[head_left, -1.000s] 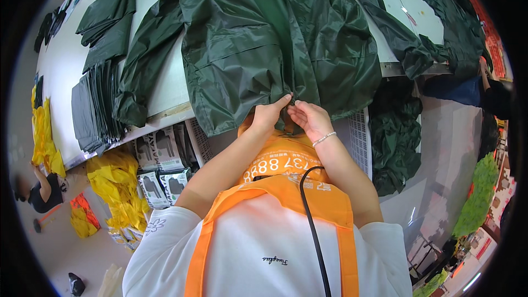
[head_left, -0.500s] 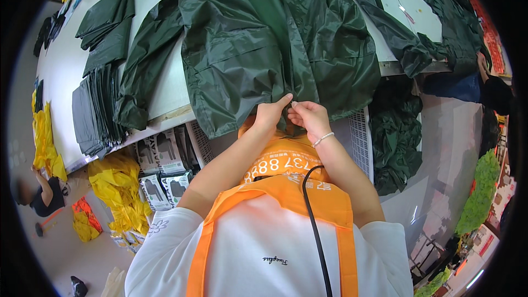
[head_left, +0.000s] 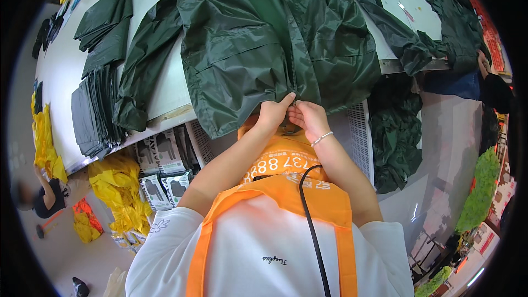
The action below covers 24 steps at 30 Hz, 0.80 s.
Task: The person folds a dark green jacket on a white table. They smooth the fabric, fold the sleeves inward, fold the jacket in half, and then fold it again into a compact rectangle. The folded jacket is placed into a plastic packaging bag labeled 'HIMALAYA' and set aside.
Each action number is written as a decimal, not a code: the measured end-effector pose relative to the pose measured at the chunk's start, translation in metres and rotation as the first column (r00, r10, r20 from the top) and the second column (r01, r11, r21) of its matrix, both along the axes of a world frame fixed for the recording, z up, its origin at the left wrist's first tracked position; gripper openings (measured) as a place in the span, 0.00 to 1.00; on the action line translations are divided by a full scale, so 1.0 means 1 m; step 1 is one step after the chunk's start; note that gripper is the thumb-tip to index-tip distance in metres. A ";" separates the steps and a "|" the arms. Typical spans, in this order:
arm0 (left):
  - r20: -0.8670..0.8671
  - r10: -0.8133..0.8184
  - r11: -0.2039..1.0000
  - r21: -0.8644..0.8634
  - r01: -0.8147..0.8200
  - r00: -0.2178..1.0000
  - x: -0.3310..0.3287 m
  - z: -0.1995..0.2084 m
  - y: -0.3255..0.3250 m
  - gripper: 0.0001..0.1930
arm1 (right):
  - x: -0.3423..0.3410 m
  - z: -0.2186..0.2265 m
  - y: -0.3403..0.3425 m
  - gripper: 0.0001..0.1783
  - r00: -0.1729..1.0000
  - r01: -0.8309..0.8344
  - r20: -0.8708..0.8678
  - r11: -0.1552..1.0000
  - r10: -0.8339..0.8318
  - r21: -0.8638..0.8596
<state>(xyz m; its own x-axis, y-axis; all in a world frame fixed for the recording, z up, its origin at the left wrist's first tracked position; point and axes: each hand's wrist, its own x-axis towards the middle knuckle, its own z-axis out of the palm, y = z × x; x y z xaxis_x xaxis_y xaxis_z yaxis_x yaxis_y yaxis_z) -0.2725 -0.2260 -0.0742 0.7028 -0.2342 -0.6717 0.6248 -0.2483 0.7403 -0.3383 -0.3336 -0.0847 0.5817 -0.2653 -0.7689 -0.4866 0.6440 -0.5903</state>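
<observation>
**Head view: left hand [head_left: 273, 114] and right hand [head_left: 309, 118] are meeting at the lower front of a dark green jacket [head_left: 236, 71]**

Taking the picture's middle as the clock's centre, the jacket is lying at 12 o'clock across a white table [head_left: 166, 80], its lower part hanging over the near edge and its sleeves trailing toward 10 and 2 o'clock.

The left forearm [head_left: 228, 162] is slanting up between 1 and 2 o'clock; the right forearm [head_left: 346, 168], wearing a pale bracelet [head_left: 322, 138] at the wrist, is slanting toward 11. The left hand is closing thumb and fingers on the jacket's front edge, its thumb pointing between 1 and 2 o'clock. The right hand is curling its fingers inward and pinching just beside the left thumb, at the bottom of the zipper [head_left: 293, 71]. Both grips are clamping on the jacket; the exact bit between the right fingertips is too small to tell.

Around the hands, an orange apron [head_left: 258, 188] is showing just below at 6 o'clock, folded dark green pieces [head_left: 91, 115] are standing at 9, a yellow bundle [head_left: 116, 187] is hanging near 8, and a crumpled dark green heap [head_left: 395, 132] is sitting at 3.
</observation>
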 end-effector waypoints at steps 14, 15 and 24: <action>-0.225 0.211 0.902 -0.330 -0.278 0.951 -0.007 -0.014 0.003 0.11 | -0.004 0.004 -0.008 0.05 0.995 0.059 0.075 0.994 -0.066 0.088; -0.215 0.211 0.913 -0.304 -0.271 0.953 -0.008 -0.013 0.003 0.11 | -0.004 0.003 -0.008 0.05 0.995 0.052 0.078 0.994 -0.059 0.093; 0.086 -0.023 0.995 0.100 0.014 0.996 -0.012 0.040 0.001 0.12 | -0.008 0.003 -0.003 0.06 0.988 0.124 0.078 0.989 -0.131 0.083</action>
<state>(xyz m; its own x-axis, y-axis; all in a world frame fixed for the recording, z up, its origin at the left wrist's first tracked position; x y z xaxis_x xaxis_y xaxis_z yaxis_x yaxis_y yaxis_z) -0.2845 -0.2253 -0.0342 0.7558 -0.1827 -0.6287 0.5538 -0.3339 0.7628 -0.3462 -0.3362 -0.0819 0.6097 -0.2829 -0.7405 -0.3490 0.7430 -0.5712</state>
